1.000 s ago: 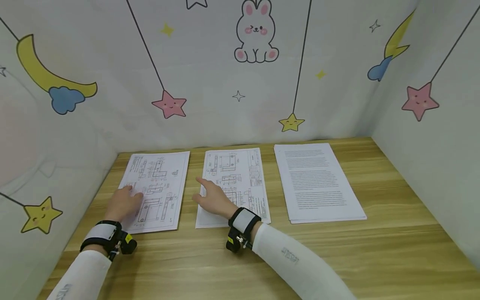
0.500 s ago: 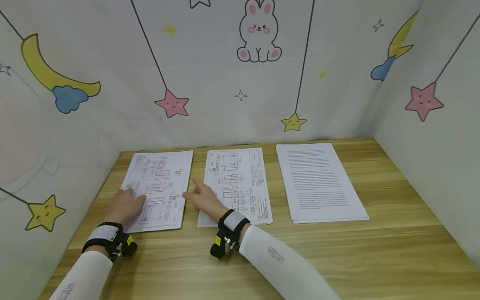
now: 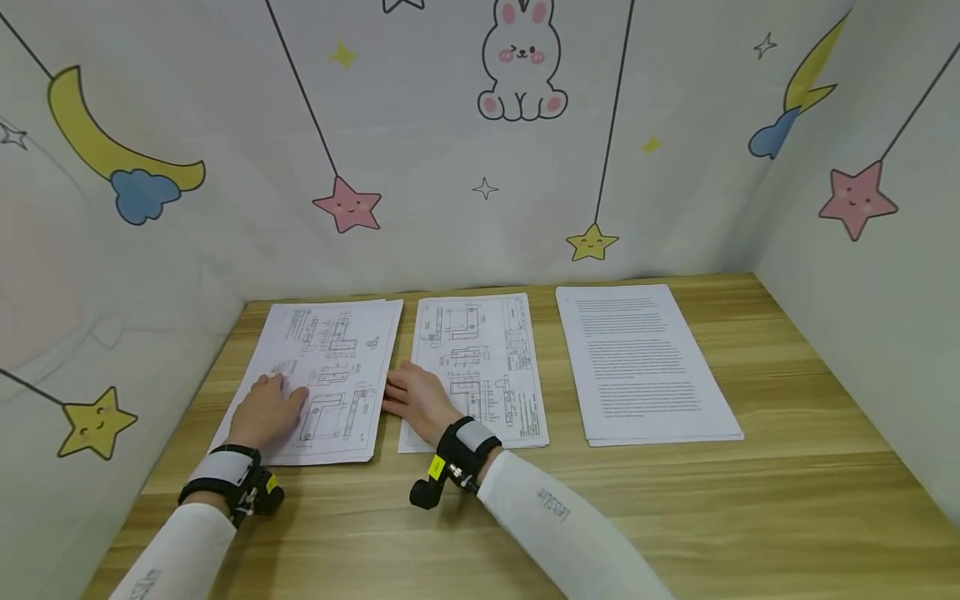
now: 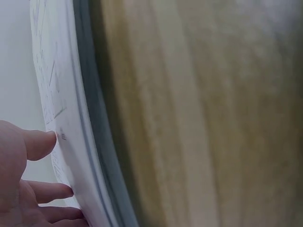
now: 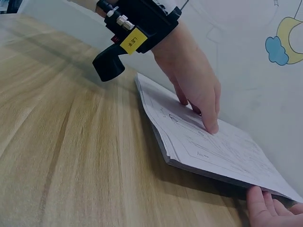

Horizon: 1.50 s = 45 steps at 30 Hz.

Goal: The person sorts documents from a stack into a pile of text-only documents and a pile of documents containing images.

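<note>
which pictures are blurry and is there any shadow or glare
Left wrist view: the wooden table is strongly blurred; right wrist view: a dark shadow lies along the table beneath the paper stack's edge; head view: mostly sharp, no strong glare.

A wood-grain table (image 3: 750, 517) bears three paper stacks (image 3: 327, 375) (image 3: 483, 373) (image 3: 645, 362).

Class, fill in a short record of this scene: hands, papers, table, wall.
Left hand: resting on the left papers
Right hand: at the right edge of the left papers
Left papers: line drawings
Middle papers: line drawings, partly covered by the right hand
Right papers: printed text
Table: wood-patterned
Wall: white, cartoon pictures
</note>
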Available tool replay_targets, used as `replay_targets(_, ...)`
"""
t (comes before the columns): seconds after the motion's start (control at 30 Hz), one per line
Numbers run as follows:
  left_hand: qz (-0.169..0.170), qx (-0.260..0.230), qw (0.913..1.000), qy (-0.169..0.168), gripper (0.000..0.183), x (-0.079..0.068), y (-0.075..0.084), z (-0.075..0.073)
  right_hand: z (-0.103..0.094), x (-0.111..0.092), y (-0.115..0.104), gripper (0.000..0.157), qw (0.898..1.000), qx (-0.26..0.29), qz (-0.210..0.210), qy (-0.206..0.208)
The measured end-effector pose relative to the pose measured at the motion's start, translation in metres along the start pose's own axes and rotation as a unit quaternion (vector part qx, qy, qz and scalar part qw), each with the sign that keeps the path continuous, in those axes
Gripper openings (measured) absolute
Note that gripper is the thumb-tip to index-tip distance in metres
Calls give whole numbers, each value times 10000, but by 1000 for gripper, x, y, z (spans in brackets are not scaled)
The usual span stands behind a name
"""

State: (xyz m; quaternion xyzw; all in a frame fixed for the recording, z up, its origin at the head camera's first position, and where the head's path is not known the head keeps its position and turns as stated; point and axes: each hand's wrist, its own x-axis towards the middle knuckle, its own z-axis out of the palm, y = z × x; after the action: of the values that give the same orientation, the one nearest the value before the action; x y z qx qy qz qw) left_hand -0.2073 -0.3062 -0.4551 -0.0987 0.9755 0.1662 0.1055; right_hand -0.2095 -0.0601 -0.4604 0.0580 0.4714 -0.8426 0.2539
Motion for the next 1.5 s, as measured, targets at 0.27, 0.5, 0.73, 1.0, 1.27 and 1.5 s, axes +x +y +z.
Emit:
replay_targets(0.27,165,21,9998,53,71,-5,8,3,0,-1,-1,69,9999,-84,114,100)
replay_targets(0.5,451,28,9990,48,71,-11,24,6,2,0,2,57,9982,-574,44,194)
replay_targets(0.73,625,10,9980,136,69,-19,38,7,2,-3,1,53,9875,-1445,-450,428)
replay_targets(1.0,384,-808,9958,207,68,-19,47,7,0,-14,-22,47,9709,-2209,-708,599)
replay_targets(1.27,129,-980,9951,78,66,-21,58,12,-11,-13,-25,48,9560,-2762,-615,770)
replay_targets(1.5,295,-1237,9917,191,65,-21,64,15,-25,-11,-29,50,9575,-2685,-655,827)
